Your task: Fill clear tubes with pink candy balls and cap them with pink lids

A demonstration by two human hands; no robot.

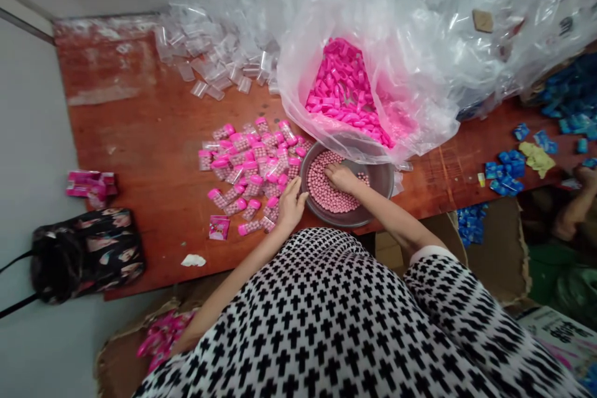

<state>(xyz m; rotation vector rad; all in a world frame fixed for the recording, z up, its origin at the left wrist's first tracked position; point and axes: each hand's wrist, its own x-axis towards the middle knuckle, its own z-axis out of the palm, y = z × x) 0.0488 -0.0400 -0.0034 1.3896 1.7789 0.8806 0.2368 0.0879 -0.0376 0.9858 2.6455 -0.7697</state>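
While tubes (pixel 252 165) lie beside the left hand (pixel 291 204), whose grip is unclear near the bowl (pixel 382 183), the beads (pixel 321 189) inside, probably light, hard and apt to roll, seem best cupped from below where the right hand (pixel 344 178) sits partly buried, its grip hidden.
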